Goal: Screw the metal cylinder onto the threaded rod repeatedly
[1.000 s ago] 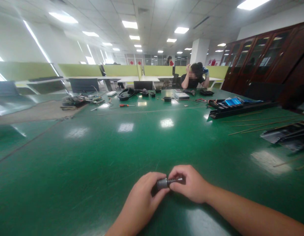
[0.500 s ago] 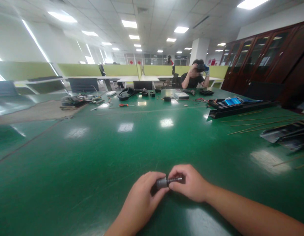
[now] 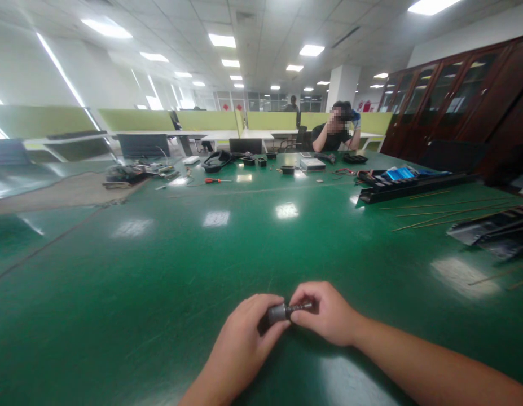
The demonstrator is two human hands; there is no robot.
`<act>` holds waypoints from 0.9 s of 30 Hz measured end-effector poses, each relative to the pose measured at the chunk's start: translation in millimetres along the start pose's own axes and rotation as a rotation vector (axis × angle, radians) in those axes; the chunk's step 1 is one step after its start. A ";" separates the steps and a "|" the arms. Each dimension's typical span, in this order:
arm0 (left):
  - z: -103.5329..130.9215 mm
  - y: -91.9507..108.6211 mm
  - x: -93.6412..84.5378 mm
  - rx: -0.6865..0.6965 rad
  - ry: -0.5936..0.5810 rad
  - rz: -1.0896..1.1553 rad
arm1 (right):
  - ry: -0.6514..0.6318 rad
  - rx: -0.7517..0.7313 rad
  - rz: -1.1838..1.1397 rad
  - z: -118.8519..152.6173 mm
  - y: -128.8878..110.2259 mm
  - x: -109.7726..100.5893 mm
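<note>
1. Head view: held between left hand point(image 3: 249, 327) and right hand point(image 3: 329, 316), toward the near edge of the green tabletop point(image 3: 180, 265), well apart from the far edge. Cannot tell whether resting on the surface or just above.
2. Clamped by the left hand, with thumb and fingers closed around the wide barrel point(image 3: 277, 313) of the small metal part. Pinched by the right hand, with fingertips closed at the neck of the thin shaft point(image 3: 299, 307) and curled partly around its length.
3. By judgement, at the step of steadying the barrel with one hand and working the shaft with the other. Hard to say whether twisting, pushing or just inspecting.
4. Likely to call next for a firm left hold and a small, careful turn or slide of the shaft, in line with the barrel.
5. Dull grey and cylindrical at the barrel, darker where covered by the left hand. Much thinner along the shaft, apparently ridged or coiled, with a brighter tip. Lying nearly level, shaft aimed toward the right edge of the tabletop. Too small for finer detail.
</note>
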State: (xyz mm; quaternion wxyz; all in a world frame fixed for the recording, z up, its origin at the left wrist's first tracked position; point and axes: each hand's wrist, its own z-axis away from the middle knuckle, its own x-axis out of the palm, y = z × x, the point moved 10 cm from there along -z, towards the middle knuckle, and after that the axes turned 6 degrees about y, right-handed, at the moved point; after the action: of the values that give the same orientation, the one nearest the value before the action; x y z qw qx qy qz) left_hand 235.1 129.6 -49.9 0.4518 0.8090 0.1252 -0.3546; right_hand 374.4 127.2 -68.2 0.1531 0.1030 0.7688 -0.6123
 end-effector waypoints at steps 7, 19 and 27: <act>1.6 -1.5 -0.7 0.010 0.012 -0.001 | 0.011 0.001 -0.001 -0.6 -0.3 -1.1; -0.4 4.4 -7.1 0.044 0.050 -0.029 | 0.024 0.023 0.005 -0.8 4.7 -1.2; -0.1 3.6 -7.8 0.042 0.057 -0.032 | 0.032 0.023 0.002 -0.5 3.0 -3.6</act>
State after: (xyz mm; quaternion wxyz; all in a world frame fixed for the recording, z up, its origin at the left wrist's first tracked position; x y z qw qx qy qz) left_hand 231.5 128.6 -42.3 0.4254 0.8260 0.1436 -0.3409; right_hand 378.8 128.4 -69.5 0.1401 0.1155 0.7640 -0.6192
